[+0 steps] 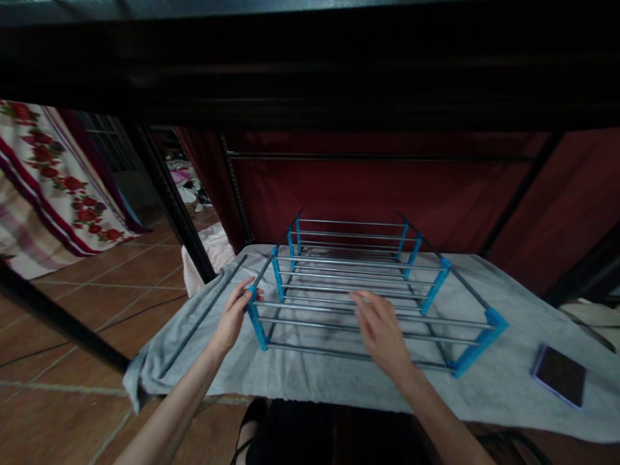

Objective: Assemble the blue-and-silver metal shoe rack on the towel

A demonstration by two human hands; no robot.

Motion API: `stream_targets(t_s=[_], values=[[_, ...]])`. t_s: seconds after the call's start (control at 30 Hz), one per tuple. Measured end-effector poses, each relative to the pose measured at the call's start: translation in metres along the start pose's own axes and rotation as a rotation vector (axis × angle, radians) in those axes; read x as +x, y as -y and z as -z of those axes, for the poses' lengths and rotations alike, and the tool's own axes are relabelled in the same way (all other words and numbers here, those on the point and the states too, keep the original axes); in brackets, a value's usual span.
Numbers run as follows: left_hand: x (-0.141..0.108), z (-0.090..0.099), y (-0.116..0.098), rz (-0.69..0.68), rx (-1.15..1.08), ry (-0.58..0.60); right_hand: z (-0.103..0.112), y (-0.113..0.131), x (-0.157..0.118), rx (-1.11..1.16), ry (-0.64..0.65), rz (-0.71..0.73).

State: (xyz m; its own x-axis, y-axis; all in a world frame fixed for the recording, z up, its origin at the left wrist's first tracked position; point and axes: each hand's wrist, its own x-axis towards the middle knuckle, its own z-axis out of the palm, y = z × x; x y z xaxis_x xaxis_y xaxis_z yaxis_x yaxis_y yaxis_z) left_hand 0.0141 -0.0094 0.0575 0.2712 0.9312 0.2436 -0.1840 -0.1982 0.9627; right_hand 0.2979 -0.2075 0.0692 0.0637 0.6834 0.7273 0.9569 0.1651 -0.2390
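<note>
A rack of grey metal tubes (320,308) with blue plastic joints (438,287) lies on a grey cloth (334,378) in front of me. My left hand (233,313) is closed around the blue joint at the rack's near left corner, thumb and fingers on either side of it. Over the near tubes, right of the middle, is my right hand (382,326). Its fingers are loosely stretched towards the left and slightly blurred, with nothing visible in them. Whether they touch a tube I cannot tell.
A loose metal tube (203,316) lies on the cloth, left of the rack. At the right is a phone (559,374). A dark beam (310,77) runs overhead, with a black post (167,200) at the left. Behind hangs a red curtain (378,184).
</note>
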Motion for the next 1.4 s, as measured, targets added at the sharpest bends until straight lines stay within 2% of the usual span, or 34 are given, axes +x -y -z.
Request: stream_targets(t_s=[0.07,0.13,0.2,0.23,0.3,0.4,0.53,0.6,0.73,0.87,1.0,1.07,1.23,1.3,1.4], values=[[0.008,-0.005,-0.005,0.052,0.025,-0.068,0.033,-0.046,-0.028,-0.043,-0.202,-0.152],[0.015,-0.012,-0.009,0.082,0.064,-0.083,0.067,-0.089,-0.055,-0.121,-0.409,-0.351],[0.02,-0.017,-0.01,0.092,0.123,-0.094,0.097,-0.124,-0.08,-0.129,-0.558,-0.568],[0.022,-0.02,-0.01,0.094,0.156,-0.11,0.109,-0.139,-0.09,-0.07,-0.596,-0.679],[0.023,-0.023,-0.009,0.101,0.203,-0.154,0.123,-0.162,-0.106,0.151,-0.575,-0.87],[0.024,-0.025,-0.007,0.112,0.235,-0.187,0.124,-0.184,-0.116,0.465,-0.463,-0.992],[0.025,-0.025,-0.006,0.104,0.282,-0.205,0.11,-0.196,-0.108,0.588,-0.476,-0.992],[0.025,-0.024,-0.006,0.113,0.318,-0.209,0.106,-0.2,-0.101,0.524,-0.482,-1.025],[0.024,-0.023,-0.01,0.106,0.429,-0.172,0.106,-0.207,-0.09,0.386,-0.402,-1.05],[0.025,-0.026,-0.016,0.078,0.558,-0.189,0.104,-0.207,-0.086,0.418,-0.414,-0.994],[0.026,-0.03,-0.021,0.123,0.619,-0.239,0.099,-0.206,-0.087,0.394,-0.424,-0.987],[0.026,-0.03,-0.019,0.135,0.634,-0.25,0.097,-0.207,-0.088,0.364,-0.43,-0.996],[0.027,-0.022,-0.007,0.059,0.655,-0.217,0.097,-0.203,-0.088,0.357,-0.434,-0.985],[0.026,-0.022,-0.004,0.045,0.639,-0.232,0.097,-0.2,-0.087,0.419,-0.451,-0.989],[0.023,-0.029,-0.009,0.043,0.673,-0.267,0.096,-0.204,-0.096,0.671,-0.498,-1.031]])
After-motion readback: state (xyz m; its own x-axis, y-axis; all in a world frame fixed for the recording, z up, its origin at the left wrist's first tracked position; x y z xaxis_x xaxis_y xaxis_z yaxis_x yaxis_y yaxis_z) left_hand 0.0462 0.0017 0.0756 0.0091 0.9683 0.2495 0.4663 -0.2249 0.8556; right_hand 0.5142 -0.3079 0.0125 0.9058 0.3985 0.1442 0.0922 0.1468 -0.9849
